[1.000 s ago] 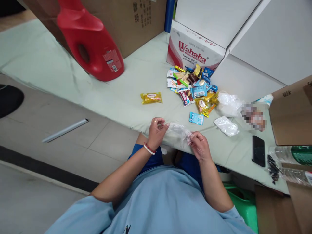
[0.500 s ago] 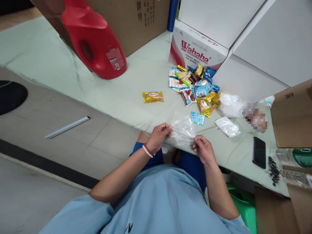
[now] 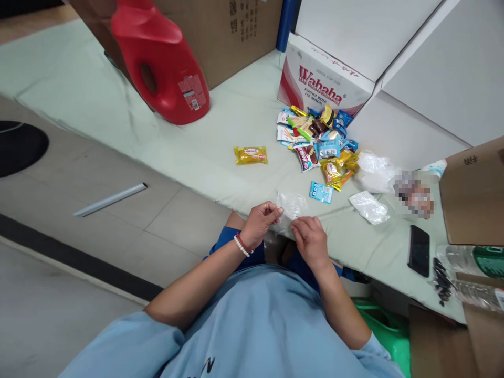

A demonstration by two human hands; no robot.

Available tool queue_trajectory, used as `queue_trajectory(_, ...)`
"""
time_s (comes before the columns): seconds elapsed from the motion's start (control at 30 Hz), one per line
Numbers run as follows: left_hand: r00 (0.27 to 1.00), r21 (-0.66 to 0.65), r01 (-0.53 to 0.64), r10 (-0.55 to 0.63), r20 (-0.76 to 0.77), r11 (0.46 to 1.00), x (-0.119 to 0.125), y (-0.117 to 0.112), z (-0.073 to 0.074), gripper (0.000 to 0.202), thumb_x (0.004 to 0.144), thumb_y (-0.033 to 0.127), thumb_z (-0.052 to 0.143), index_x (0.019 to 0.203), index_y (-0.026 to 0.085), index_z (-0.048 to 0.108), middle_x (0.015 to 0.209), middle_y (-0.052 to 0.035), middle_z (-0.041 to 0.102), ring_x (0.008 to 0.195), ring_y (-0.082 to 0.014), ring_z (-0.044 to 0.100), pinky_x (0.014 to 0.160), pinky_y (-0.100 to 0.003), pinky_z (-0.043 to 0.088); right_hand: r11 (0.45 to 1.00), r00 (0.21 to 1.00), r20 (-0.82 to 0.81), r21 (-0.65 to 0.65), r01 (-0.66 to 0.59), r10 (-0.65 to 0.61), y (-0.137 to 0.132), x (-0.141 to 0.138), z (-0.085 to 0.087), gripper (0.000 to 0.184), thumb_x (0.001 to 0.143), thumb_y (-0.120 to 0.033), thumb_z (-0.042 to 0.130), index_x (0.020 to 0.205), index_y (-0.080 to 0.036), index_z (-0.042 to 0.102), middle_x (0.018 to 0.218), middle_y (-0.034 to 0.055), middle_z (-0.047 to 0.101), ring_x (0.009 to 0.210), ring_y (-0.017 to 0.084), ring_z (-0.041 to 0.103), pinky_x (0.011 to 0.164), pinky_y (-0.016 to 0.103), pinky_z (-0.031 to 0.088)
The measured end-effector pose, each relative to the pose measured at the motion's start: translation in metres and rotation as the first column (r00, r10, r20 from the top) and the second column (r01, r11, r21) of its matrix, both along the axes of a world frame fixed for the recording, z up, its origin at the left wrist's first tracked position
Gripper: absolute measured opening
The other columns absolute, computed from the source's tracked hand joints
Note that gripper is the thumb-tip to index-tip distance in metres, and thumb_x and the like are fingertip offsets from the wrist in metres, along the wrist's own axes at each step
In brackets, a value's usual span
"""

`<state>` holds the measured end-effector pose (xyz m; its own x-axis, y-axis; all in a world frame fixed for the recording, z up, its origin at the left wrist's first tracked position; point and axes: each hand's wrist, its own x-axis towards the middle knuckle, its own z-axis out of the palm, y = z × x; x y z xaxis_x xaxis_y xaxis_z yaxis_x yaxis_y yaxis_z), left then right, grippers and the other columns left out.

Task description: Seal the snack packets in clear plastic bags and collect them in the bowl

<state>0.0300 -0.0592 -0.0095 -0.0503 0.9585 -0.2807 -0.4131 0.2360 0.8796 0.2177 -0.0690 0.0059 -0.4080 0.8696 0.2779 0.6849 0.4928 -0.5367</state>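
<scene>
Between my hands is a thin clear plastic bag [image 3: 292, 206], crumpled, at the near edge of the pale green cloth. My left hand [image 3: 260, 223], with a beaded bracelet at the wrist, pinches the bag's left side between thumb and fingers. The fingers of my right hand [image 3: 312, 239] are closed on its right side. Just beyond the bag lies a small blue packet [image 3: 321, 192]. A yellow wrapped snack [image 3: 251, 155] rests alone farther up. To its right is a heap of mixed wrapped snacks [image 3: 315, 134].
A red jug [image 3: 169, 68] and a large cardboard box [image 3: 236, 47] stand at the back left. Behind the snacks is a Wahaha carton [image 3: 318, 81]. Folded white plastic [image 3: 369, 207], a phone [image 3: 419, 250] and clear bottles [image 3: 460, 258] lie to the right.
My right hand has moved left, closer to my left hand. The bag between them is less stretched and more bunched. The view has shifted slightly.
</scene>
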Motion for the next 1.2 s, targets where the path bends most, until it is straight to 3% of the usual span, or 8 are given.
queue_trajectory(0.17,0.999,0.014,-0.022,0.021,0.045,1.000,0.000,0.002,-0.001,0.050,0.071,0.061,0.084,0.069,0.019,0.058,0.060,0.0040,0.056,0.059,-0.0093,0.050,0.060,-0.025,0.040,0.995,0.980,-0.181,0.032,0.096,-0.089,-0.001,0.006,0.000,0.015,0.102,-0.033,0.061,0.106,-0.024,0.073,0.113,0.0105,0.065,0.104,0.025,0.062,0.089,0.041,0.052)
queue_trajectory(0.33,0.998,-0.001,-0.027,0.027,0.057,1.000,0.005,0.002,0.000,0.050,0.067,0.056,0.090,0.072,0.018,0.058,0.061,0.0055,0.056,0.058,-0.0083,0.049,0.059,-0.023,0.039,0.987,0.998,-0.019,0.145,0.066,-0.064,-0.010,-0.009,0.002,0.046,0.088,-0.049,0.078,0.123,-0.020,0.069,0.121,0.0157,0.063,0.107,0.030,0.055,0.092,0.046,0.048)
queue_trajectory(0.43,0.997,-0.005,-0.015,0.016,0.071,1.000,0.007,-0.001,-0.001,0.052,0.063,0.054,0.093,0.072,0.018,0.057,0.061,0.0064,0.056,0.058,-0.0077,0.049,0.059,-0.022,0.039,0.998,0.997,-0.069,0.039,0.045,-0.042,-0.003,-0.018,-0.004,0.020,0.100,-0.036,0.063,0.111,-0.022,0.071,0.104,0.0107,0.069,0.095,0.026,0.057,0.088,0.043,0.047)
queue_trajectory(0.57,0.994,-0.014,0.003,-0.001,0.106,1.000,0.004,-0.003,-0.003,0.055,0.065,0.061,0.090,0.073,0.018,0.057,0.062,0.0052,0.058,0.059,-0.0084,0.052,0.061,-0.022,0.041,0.987,0.949,-0.308,-0.159,0.020,-0.069,0.011,-0.011,-0.006,0.013,0.099,-0.033,0.063,0.096,-0.026,0.074,0.088,0.0041,0.070,0.084,0.022,0.058,0.080,0.037,0.046)
queue_trajectory(0.77,0.998,0.029,0.022,-0.024,0.054,0.999,0.003,-0.003,-0.002,0.055,0.071,0.066,0.084,0.074,0.019,0.056,0.064,0.0049,0.056,0.061,-0.0095,0.051,0.062,-0.023,0.040,0.899,0.812,-0.516,-0.437,0.026,-0.274,0.014,0.010,-0.003,0.024,0.096,-0.048,0.067,0.096,-0.026,0.075,0.093,0.0022,0.071,0.087,0.019,0.062,0.081,0.032,0.047)
queue_trajectory(0.97,0.984,0.146,0.169,-0.157,-0.088,0.975,0.007,-0.006,0.008,0.052,0.072,0.065,0.083,0.070,0.018,0.059,0.068,0.0031,0.058,0.066,-0.0114,0.050,0.068,-0.026,0.042,0.870,0.832,-0.437,-0.481,0.105,-0.342,0.024,0.000,0.003,0.031,0.086,-0.051,0.076,0.100,-0.023,0.077,0.084,0.0009,0.071,0.076,0.018,0.059,0.073,0.029,0.046)
queue_trajectory(1.03,0.987,0.138,0.123,-0.107,-0.120,0.983,-0.004,-0.001,0.009,0.051,0.074,0.064,0.082,0.070,0.019,0.060,0.067,0.0025,0.058,0.066,-0.0121,0.050,0.068,-0.026,0.043,0.867,0.780,-0.479,-0.474,0.157,-0.403,0.030,0.002,0.004,0.027,0.085,-0.048,0.076,0.090,-0.022,0.076,0.078,-0.0002,0.068,0.071,0.016,0.055,0.069,0.028,0.043)
queue_trajectory(1.2,0.955,0.113,-0.031,0.063,-0.291,0.993,-0.055,0.025,0.007,0.044,0.072,0.058,0.084,0.071,0.020,0.062,0.067,0.0014,0.061,0.066,-0.0134,0.052,0.066,-0.026,0.042,0.794,0.449,-0.657,-0.536,0.288,-0.606,0.041,0.030,0.003,0.032,0.075,-0.046,0.085,0.088,-0.021,0.072,0.073,-0.0037,0.062,0.061,0.011,0.045,0.057,0.024,0.037)
